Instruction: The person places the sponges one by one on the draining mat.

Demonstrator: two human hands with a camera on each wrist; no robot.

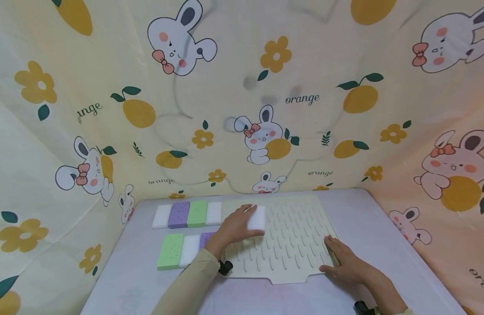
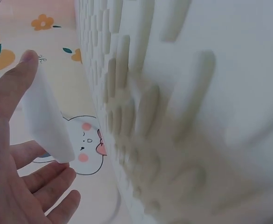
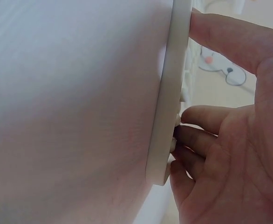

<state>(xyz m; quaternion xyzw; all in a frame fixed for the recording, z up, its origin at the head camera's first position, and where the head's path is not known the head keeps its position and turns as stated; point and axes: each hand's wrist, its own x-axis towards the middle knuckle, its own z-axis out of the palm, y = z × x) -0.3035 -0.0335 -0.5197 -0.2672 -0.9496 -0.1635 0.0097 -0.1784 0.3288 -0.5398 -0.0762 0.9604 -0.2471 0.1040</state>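
Note:
My left hand (image 1: 232,228) pinches a white sponge block (image 1: 257,218) between thumb and fingers, over the left part of a cream board (image 1: 293,276) covered in upright pegs. In the left wrist view the white block (image 2: 45,121) stands on edge between the thumb and fingers, beside the pegs. At the board's front right corner, my right hand (image 1: 344,260) rests with its thumb at the front edge and its fingers along the right side. In the right wrist view its relaxed fingertips (image 3: 187,114) touch the board's pegged face near the edge (image 3: 169,93).
Left of the board lie two rows of sponge blocks. The back row has white, purple (image 1: 179,215) and green (image 1: 197,214) ones; the front row has green (image 1: 170,251), white (image 1: 190,251) and purple, partly behind the left arm. A printed curtain (image 1: 226,87) surrounds the white table (image 1: 139,280).

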